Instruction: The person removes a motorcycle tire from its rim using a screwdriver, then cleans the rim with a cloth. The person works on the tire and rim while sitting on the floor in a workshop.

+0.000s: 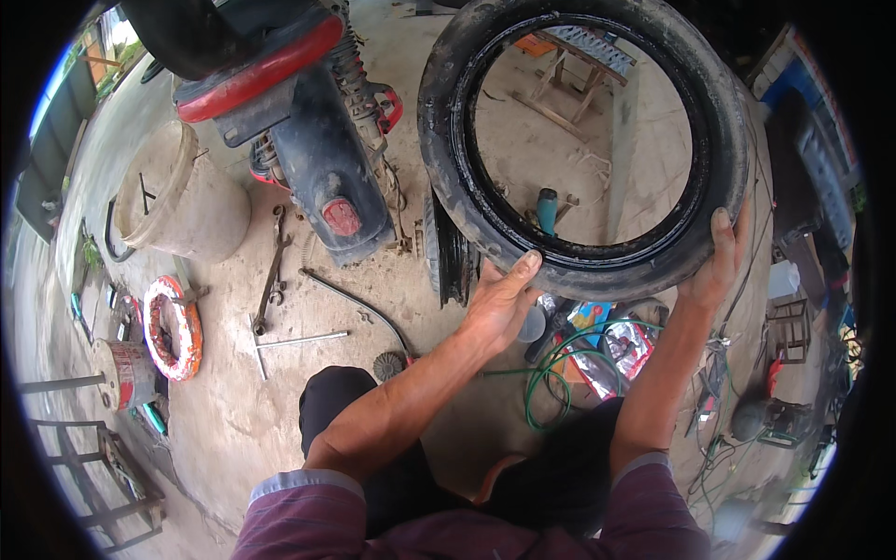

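The left hand [501,306] is part-closed on the lower-left edge of a worn black rubber ring-shaped tyre [446,121], thumb on the near face, fingers mostly hidden behind. The right hand [715,269] grips the lower-right edge, thumb on the sidewall, fingers curled around the outer tread. The tyre stands tilted in front of the person, its top edge running out of view. Its left edge comes near the dusty black motorbike tail with a red lamp [345,177], with a narrow gap between; its lower-left edge overlaps, in view, a black spoked-looking wheel [455,257]. Below it, between the forearms, lies a coiled thin green hose [541,378]. Farther left, a strip of grey concrete floor [224,392] holds a silver T-shaped metal wrench [299,341] and, beyond, a dirty white plastic bucket [210,215].
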The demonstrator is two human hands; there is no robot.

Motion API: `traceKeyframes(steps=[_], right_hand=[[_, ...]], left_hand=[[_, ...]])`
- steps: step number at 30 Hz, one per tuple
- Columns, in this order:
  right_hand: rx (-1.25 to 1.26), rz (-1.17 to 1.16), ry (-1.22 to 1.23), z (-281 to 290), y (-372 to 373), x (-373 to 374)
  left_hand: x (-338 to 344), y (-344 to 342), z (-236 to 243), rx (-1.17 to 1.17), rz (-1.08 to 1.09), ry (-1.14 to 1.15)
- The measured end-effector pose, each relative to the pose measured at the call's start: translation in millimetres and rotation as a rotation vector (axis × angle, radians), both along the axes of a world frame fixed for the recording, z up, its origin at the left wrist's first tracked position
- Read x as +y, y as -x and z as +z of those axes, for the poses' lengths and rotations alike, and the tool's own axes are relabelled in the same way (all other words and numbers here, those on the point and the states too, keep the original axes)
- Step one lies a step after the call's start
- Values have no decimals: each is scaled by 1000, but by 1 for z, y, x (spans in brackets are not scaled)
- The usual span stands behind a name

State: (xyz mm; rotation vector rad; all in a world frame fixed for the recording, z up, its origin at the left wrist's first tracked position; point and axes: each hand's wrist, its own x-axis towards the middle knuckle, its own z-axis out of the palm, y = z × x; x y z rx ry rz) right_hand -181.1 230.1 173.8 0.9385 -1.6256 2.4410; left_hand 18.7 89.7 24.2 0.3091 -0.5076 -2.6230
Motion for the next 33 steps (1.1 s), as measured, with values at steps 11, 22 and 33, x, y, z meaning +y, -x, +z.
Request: traceKeyframes(steps=[11,22,33], right_hand=[[41,65,-12,1,8,7],[50,63,-2,6,6,9],[38,116,8,4,14,20]], left_hand=[[2,1,-6,-55,-16,45],[7,0,-8,-13,-19,114],[9,-7,-12,-5,-45,319]])
